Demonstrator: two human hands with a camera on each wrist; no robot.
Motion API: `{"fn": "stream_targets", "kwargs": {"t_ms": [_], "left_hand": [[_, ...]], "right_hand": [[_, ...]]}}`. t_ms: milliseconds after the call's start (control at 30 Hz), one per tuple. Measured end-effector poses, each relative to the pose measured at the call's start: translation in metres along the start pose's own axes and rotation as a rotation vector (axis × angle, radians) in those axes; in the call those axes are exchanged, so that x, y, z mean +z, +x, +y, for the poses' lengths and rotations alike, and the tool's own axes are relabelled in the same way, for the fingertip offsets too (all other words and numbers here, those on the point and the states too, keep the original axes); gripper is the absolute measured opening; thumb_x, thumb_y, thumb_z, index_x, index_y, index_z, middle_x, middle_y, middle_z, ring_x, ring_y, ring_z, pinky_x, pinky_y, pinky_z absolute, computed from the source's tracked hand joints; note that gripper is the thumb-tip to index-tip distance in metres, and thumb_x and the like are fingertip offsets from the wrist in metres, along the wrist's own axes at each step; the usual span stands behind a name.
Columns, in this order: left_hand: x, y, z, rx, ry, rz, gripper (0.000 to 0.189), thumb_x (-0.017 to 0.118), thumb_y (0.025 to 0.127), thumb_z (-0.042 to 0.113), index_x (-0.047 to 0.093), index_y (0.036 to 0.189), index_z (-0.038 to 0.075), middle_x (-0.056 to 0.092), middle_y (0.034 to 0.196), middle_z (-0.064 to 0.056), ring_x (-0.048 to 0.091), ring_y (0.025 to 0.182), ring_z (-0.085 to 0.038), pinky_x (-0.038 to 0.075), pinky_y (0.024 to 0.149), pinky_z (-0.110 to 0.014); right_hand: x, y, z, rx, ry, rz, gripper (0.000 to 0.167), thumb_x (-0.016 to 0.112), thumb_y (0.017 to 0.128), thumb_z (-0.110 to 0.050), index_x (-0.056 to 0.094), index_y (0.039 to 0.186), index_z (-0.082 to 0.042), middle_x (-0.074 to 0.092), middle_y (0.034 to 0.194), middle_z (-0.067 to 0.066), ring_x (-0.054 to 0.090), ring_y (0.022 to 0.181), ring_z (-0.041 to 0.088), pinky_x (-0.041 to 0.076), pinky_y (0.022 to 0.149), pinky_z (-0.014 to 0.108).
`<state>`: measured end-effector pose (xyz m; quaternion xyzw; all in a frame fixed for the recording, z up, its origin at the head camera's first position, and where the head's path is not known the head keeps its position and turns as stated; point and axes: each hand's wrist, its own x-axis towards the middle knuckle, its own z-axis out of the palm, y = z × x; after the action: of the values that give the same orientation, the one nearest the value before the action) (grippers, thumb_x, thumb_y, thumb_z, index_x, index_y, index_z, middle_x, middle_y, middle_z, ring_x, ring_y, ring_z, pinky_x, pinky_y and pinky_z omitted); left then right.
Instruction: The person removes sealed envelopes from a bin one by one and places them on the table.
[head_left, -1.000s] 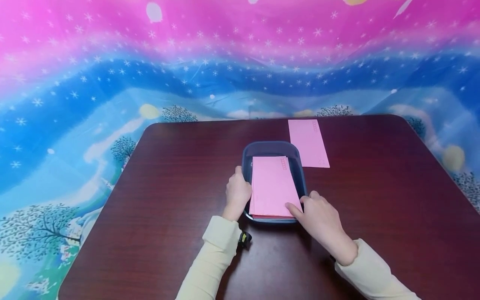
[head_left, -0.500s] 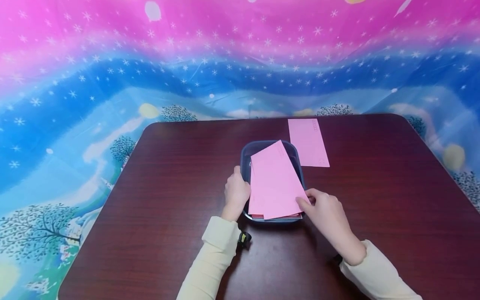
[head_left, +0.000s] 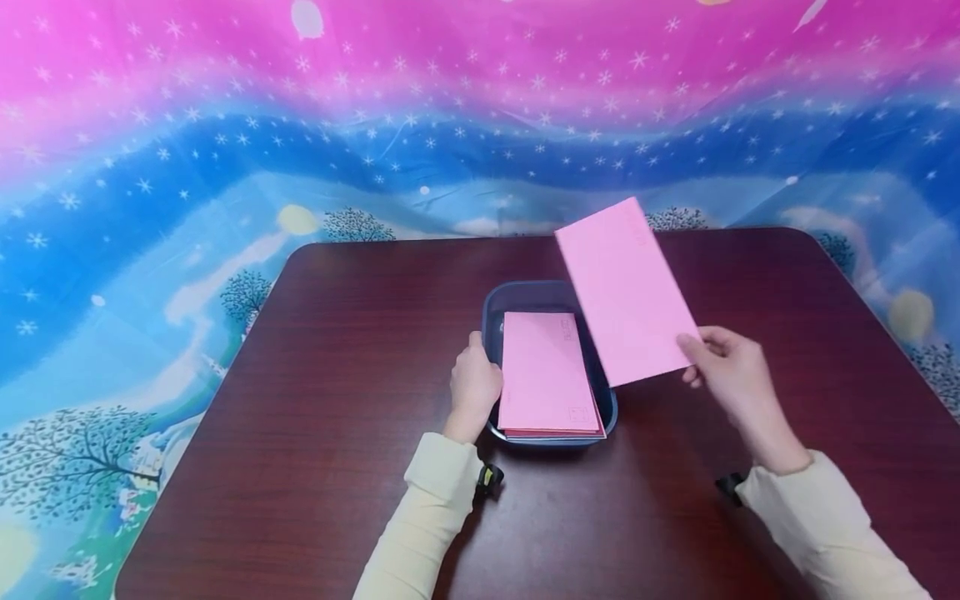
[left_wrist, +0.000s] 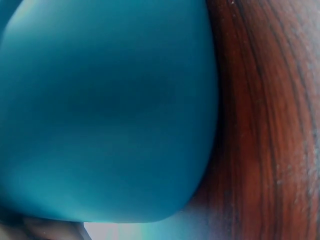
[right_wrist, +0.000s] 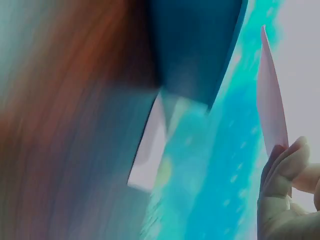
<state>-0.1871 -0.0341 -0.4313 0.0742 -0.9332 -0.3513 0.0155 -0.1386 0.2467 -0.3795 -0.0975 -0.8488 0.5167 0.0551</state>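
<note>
A dark blue plastic bin (head_left: 525, 288) stands mid-table with a stack of pink envelopes (head_left: 542, 367) in it; edges of other colours show underneath. My left hand (head_left: 476, 385) grips the bin's left side. Its blue outer wall (left_wrist: 110, 110) fills most of the left wrist view. To the bin's right, my right hand (head_left: 731, 375) pinches the lower right corner of one pink envelope (head_left: 626, 292), raised and tilted above the table. In the right wrist view, this envelope (right_wrist: 272, 100) stands edge-on between the thumb and fingers.
Another envelope (right_wrist: 150, 150) lies on the table beyond the bin in the right wrist view; the raised envelope hides it in the head view. The dark red-brown table (head_left: 360, 350) has a patterned winter-scene cloth (head_left: 420, 158) hanging behind its far edge.
My right hand has lifted the top envelope off the stack and carried it up and to the right, out of the bin. My left hand has stayed at the bin's side.
</note>
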Motion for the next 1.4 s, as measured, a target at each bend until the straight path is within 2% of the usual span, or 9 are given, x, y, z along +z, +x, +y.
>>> {"fn": "stream_targets", "kwargs": {"t_ms": [133,300,533,767,900,1067,1200,1300,1400], "left_hand": [[-0.001,0.0,0.002,-0.009,0.003,-0.006,0.044,0.056,0.088,0.003,0.047,0.131,0.002,0.067,0.106,-0.02,0.068,0.093,-0.036,0.055,0.077,-0.048],[-0.002,0.0,0.002,-0.011,0.014,-0.011,0.046,0.057,0.088,0.003,0.046,0.133,0.002,0.067,0.108,-0.021,0.067,0.094,-0.037,0.054,0.078,-0.048],[-0.002,-0.001,0.0,-0.021,0.014,-0.013,0.046,0.057,0.088,0.003,0.046,0.133,0.003,0.066,0.11,-0.021,0.067,0.095,-0.037,0.054,0.079,-0.048],[-0.002,-0.003,-0.002,-0.028,0.013,-0.015,0.045,0.056,0.088,0.003,0.047,0.133,0.003,0.066,0.11,-0.021,0.067,0.094,-0.037,0.054,0.076,-0.048],[-0.001,-0.003,-0.003,-0.026,0.018,-0.008,0.045,0.057,0.088,0.002,0.047,0.131,0.004,0.067,0.108,-0.021,0.067,0.093,-0.037,0.054,0.076,-0.048],[-0.001,-0.002,-0.002,-0.023,0.014,-0.004,0.045,0.057,0.088,0.002,0.047,0.131,0.004,0.067,0.109,-0.02,0.067,0.093,-0.037,0.054,0.077,-0.048],[-0.001,-0.002,0.0,-0.021,0.008,-0.008,0.045,0.057,0.088,0.002,0.047,0.133,0.003,0.066,0.111,-0.021,0.067,0.094,-0.036,0.055,0.078,-0.047],[0.0,-0.002,0.001,-0.02,0.011,-0.009,0.045,0.057,0.088,0.002,0.047,0.133,0.003,0.066,0.111,-0.02,0.067,0.094,-0.036,0.055,0.078,-0.047],[0.001,-0.002,0.001,-0.015,0.012,-0.007,0.045,0.057,0.088,0.002,0.047,0.131,0.003,0.067,0.108,-0.02,0.067,0.094,-0.036,0.055,0.077,-0.047]], "right_hand": [[-0.02,0.022,0.019,0.028,0.045,0.037,0.037,0.054,0.096,-0.022,0.051,0.113,0.011,0.058,0.057,-0.021,0.056,0.047,0.001,0.048,0.049,0.017],[-0.036,0.047,0.032,0.135,0.008,0.036,0.043,0.05,0.097,-0.029,0.048,0.122,0.007,0.056,0.057,-0.019,0.056,0.05,0.0,0.048,0.052,0.017],[-0.043,0.077,0.045,0.235,-0.039,0.063,0.052,0.046,0.098,-0.026,0.042,0.132,0.014,0.051,0.053,-0.021,0.055,0.048,-0.005,0.049,0.053,0.015],[-0.046,0.09,0.056,0.332,-0.131,0.076,0.056,0.044,0.098,-0.027,0.042,0.133,0.017,0.048,0.043,-0.023,0.054,0.045,-0.007,0.045,0.055,0.014],[-0.048,0.093,0.061,0.339,-0.234,0.055,0.053,0.049,0.094,-0.029,0.052,0.124,0.015,0.049,0.042,-0.023,0.05,0.048,-0.008,0.042,0.07,0.023],[-0.046,0.097,0.066,0.299,-0.295,0.041,0.052,0.06,0.088,-0.021,0.052,0.12,0.019,0.047,0.04,-0.025,0.046,0.044,-0.012,0.045,0.094,0.047],[-0.044,0.098,0.069,0.279,-0.363,0.07,0.05,0.062,0.086,-0.017,0.052,0.117,0.021,0.052,0.045,-0.016,0.061,0.058,0.013,0.045,0.09,0.052],[-0.041,0.097,0.072,0.262,-0.434,0.096,0.042,0.063,0.086,-0.018,0.058,0.105,0.019,0.057,0.05,-0.001,0.059,0.081,0.039,0.046,0.08,0.052],[-0.038,0.097,0.076,0.265,-0.467,0.105,0.043,0.061,0.087,-0.02,0.057,0.104,0.019,0.065,0.077,0.024,0.052,0.093,0.049,0.045,0.081,0.055]]}}
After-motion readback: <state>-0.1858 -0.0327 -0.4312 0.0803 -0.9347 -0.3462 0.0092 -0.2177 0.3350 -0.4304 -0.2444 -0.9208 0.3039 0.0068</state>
